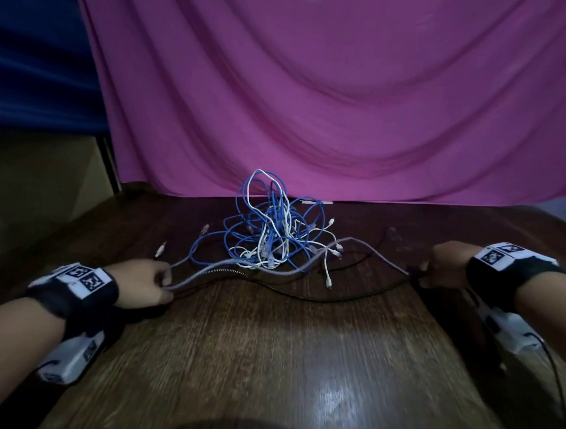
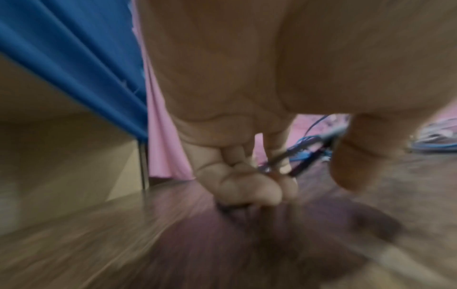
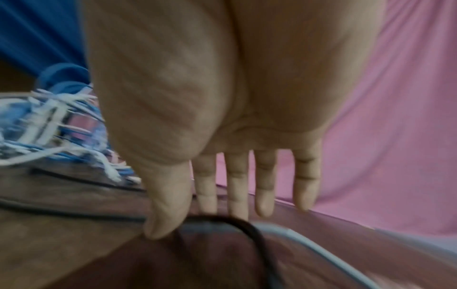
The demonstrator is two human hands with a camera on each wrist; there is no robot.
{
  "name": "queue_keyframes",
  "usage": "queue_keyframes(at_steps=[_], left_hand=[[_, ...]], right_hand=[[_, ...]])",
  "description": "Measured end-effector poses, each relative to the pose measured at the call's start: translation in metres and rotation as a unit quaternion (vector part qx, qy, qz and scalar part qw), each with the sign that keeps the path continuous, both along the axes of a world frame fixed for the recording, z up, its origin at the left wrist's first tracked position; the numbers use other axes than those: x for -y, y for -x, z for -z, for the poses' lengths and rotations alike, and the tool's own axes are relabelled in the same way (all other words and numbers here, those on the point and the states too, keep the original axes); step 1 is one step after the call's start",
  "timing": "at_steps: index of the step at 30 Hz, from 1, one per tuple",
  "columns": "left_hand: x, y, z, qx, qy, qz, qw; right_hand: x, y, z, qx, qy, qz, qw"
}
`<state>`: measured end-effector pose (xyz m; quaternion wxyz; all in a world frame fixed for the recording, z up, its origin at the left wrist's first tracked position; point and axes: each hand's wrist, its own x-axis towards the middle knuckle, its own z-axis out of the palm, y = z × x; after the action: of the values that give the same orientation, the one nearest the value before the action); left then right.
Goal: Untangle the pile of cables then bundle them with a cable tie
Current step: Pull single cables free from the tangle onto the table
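Observation:
A tangled pile of blue and white cables point(image 1: 267, 233) sits at the middle of the wooden table point(image 1: 265, 353). A grey cable point(image 1: 366, 250) and a thin black cable point(image 1: 302, 296) stretch across the table in front of the pile, from hand to hand. My left hand point(image 1: 166, 285) grips their left ends, its fingers point(image 2: 247, 187) curled round them. My right hand point(image 1: 423, 274) pinches the right ends between the thumb point(image 3: 160, 224) and straight fingers, and the black cable point(image 3: 237, 223) loops below them. The blurred pile point(image 3: 49, 127) lies to that hand's left.
A pink cloth point(image 1: 316, 99) hangs behind the table, with a blue curtain point(image 1: 35, 46) to its left. A thin white strip point(image 1: 312, 202) lies at the table's far edge behind the pile. The table drops off on the left and right sides.

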<state>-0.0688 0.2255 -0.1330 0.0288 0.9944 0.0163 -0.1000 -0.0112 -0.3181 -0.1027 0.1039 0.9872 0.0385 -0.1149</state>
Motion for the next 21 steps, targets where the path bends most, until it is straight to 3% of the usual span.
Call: queue_keyframes(at_steps=[5,9,12,14,17,21], left_hand=[[0.023,0.01,-0.023,-0.086,-0.067,0.006,0.994],[0.039,0.02,-0.04,-0.16,-0.085,-0.026,0.983],[0.043,0.024,-0.045,-0.191,-0.034,-0.034,0.98],[0.048,0.023,-0.047,-0.162,-0.023,-0.014,0.986],[0.061,0.012,-0.044,-0.013,-0.032,0.028,0.999],[0.093,-0.018,-0.036,0.117,0.067,0.079,0.988]], right_hand=[[-0.042,-0.005,-0.003,0.045,0.022,-0.047,0.998],[-0.072,-0.006,-0.005,0.058,-0.116,-0.137,0.982],[-0.092,-0.001,-0.003,0.067,-0.171,-0.192,0.964],[-0.103,0.0,0.001,0.046,-0.17,-0.217,0.96],[-0.113,0.002,0.006,-0.001,-0.159,-0.21,0.965],[-0.126,0.0,0.007,-0.025,-0.122,-0.197,0.972]])
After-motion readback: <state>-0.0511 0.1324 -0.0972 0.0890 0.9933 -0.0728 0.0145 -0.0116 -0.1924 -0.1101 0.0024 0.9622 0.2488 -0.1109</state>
